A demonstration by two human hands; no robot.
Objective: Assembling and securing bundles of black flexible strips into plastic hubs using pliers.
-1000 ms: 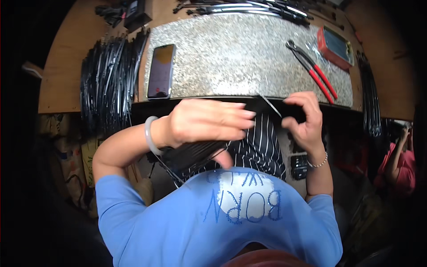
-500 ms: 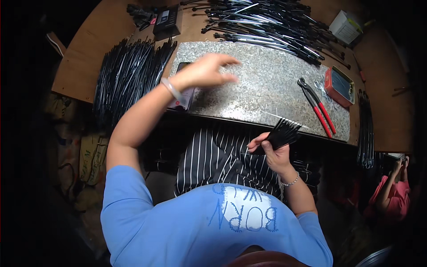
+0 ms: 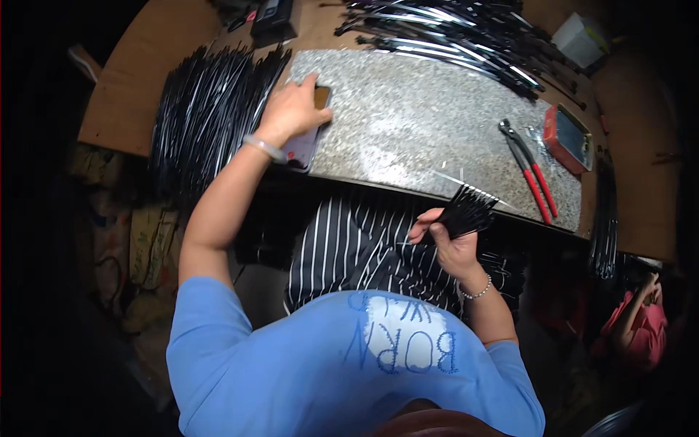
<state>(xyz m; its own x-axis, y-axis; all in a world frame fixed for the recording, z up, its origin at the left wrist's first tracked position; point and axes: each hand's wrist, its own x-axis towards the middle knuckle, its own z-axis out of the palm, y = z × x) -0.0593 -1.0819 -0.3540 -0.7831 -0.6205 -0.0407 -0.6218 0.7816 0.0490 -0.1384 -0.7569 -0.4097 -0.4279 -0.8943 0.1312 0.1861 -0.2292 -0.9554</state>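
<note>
My left hand (image 3: 293,111) is over a phone (image 3: 304,148) lying at the left end of a grey speckled stone slab (image 3: 393,109). Its thumb and forefinger are spread, and it holds nothing; whether a fingertip touches the screen I cannot tell. Just off the slab's front edge, my right hand (image 3: 457,246) is closed round a bundle of thin black strips (image 3: 467,213), fanned out at the upper end with pale tips. Beside my left hand lies a thick heap of long black strips (image 3: 211,116).
Pincers with red handles (image 3: 535,178) lie on the slab's right, next to a red tin (image 3: 562,142). Glossy black strips (image 3: 451,40) are piled at the back. A dark box (image 3: 274,22) and a white container (image 3: 580,40) stand behind. Another person in pink (image 3: 637,328) is at far right.
My left hand has moved left and back from above the slab to over the phone. My right hand still holds the bundle. The view has shifted slightly.
</note>
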